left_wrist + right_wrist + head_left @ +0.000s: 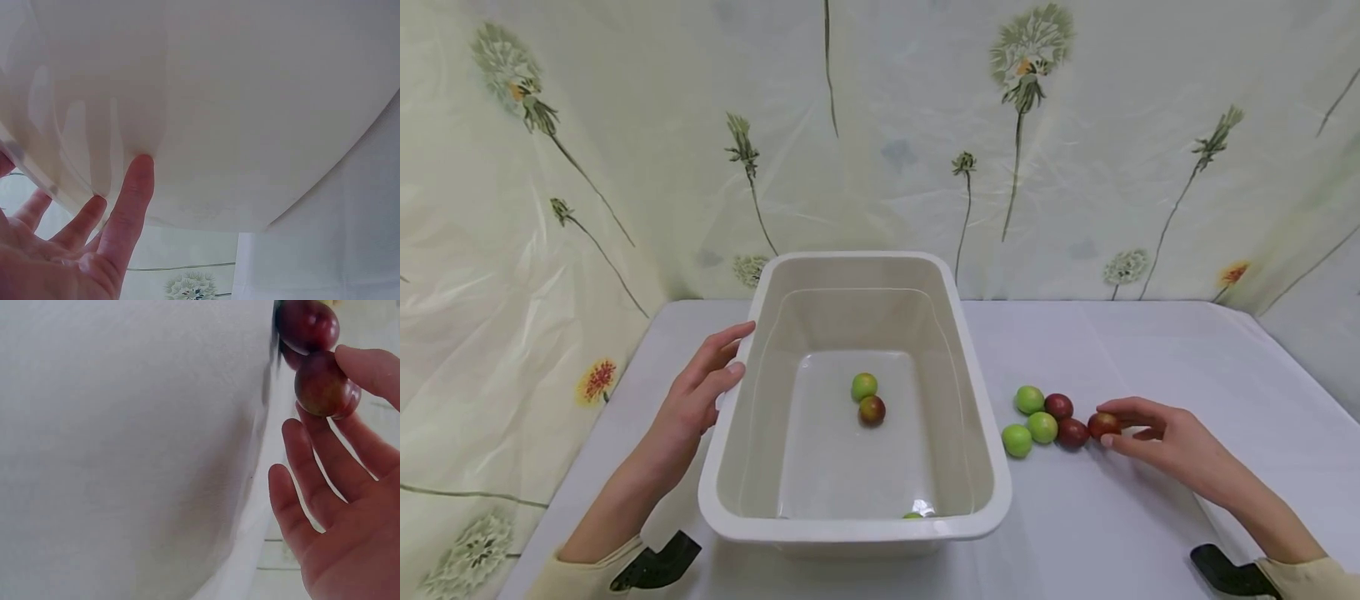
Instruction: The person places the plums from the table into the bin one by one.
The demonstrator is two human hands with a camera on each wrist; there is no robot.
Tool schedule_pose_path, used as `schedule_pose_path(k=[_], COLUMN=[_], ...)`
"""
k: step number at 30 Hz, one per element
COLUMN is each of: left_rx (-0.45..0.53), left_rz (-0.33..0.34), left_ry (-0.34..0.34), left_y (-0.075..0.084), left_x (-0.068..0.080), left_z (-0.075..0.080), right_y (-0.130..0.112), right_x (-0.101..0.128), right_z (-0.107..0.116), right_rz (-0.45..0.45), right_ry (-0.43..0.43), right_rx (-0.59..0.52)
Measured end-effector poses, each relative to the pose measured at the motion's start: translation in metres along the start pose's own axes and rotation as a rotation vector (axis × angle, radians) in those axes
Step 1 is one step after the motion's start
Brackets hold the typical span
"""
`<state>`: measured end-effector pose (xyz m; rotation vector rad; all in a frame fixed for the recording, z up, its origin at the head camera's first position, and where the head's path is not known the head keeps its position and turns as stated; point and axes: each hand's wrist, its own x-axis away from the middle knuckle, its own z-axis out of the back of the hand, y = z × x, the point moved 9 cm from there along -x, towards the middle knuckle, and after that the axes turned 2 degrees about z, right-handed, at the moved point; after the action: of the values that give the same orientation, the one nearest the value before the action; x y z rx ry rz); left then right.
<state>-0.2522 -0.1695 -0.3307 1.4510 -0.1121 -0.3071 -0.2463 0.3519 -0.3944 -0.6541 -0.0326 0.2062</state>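
1. The left hand (703, 392) is laid flat against the outer left wall of the deep, cream-white rectangular plastic tub (741, 467), its fingers (128, 206) straight and pressed to the wall with nothing gripped; the tub appears to be steadied this way.
2. The tub is set at the middle of the white-clothed table (1120, 533), towards its near edge. Inside it, a small round green fruit (864, 387) and a reddish one (872, 410) are seen touching on the floor, and another green one (913, 515) is half hidden under the near rim.
3. Just right of the tub, three green fruits (1030, 421) and two dark red fruits (1065, 419) are bunched together on the cloth.
4. At the right end of that bunch, a red-and-yellow round fruit (326, 387) is pinched between the thumb and fingers of the right hand (1165, 437), evidently so it can be lifted; it is not yet raised from the cloth.
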Motion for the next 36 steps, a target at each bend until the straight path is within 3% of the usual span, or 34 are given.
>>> schedule_pose_path(k=[17, 36], left_rx=[-0.009, -0.006], left_rz=[0.001, 0.001], left_ry=[0.005, 0.010], left_y=[0.001, 0.000], left_x=[0.000, 0.000], left_z=[0.000, 0.000], right_y=[-0.031, -0.062], right_x=[-0.009, -0.027], right_z=[0.008, 0.003], right_rz=[0.050, 0.090], right_ry=[0.107, 0.185], right_rx=[0.015, -0.079])
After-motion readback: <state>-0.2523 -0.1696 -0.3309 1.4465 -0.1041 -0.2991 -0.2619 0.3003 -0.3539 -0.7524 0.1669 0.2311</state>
